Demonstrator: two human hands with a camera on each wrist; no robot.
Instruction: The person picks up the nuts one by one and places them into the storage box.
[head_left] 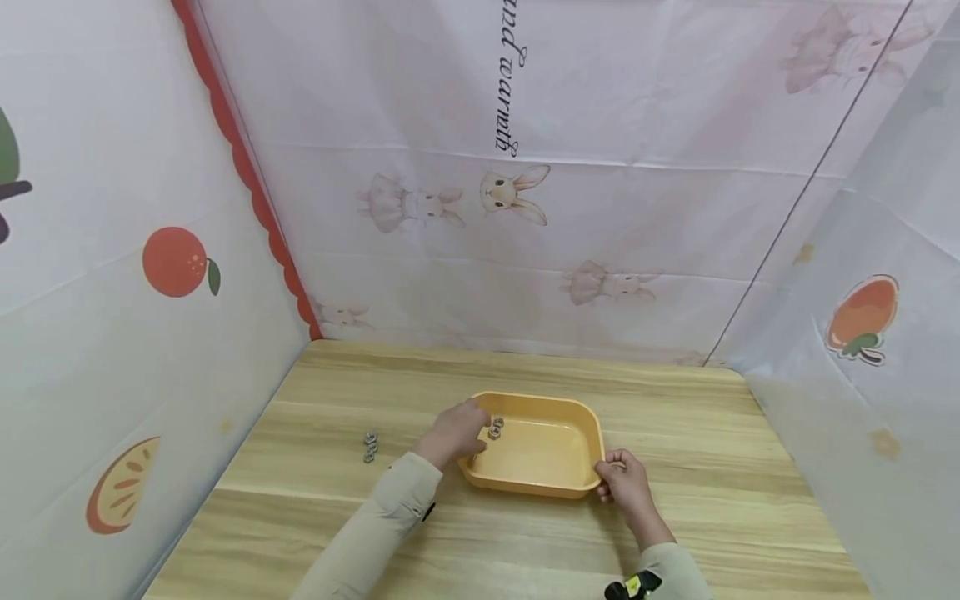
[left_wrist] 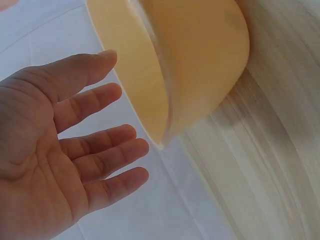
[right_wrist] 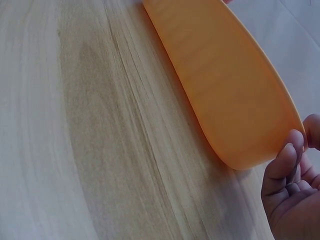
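Note:
A yellow-orange rectangular tray point(head_left: 532, 483) stands on the wooden table. My left hand point(head_left: 459, 432) is over its left end, fingers spread and apart from each other; in the left wrist view the palm point(left_wrist: 45, 145) shows nothing held. Beside those fingers, a few metal nuts point(head_left: 495, 432) lie inside the tray at its left side, some perhaps hidden by the hand. At the near right corner my right hand point(head_left: 626, 483) pinches the tray's rim between thumb and fingers. The right wrist view shows those fingers point(right_wrist: 282, 170) curled at the rim of the tray wall point(right_wrist: 225, 95).
Several more metal nuts point(head_left: 371, 446) lie close together on the table point(head_left: 315, 500), left of the tray. White printed cloth walls point(head_left: 450, 275) rise at the table's back and both sides.

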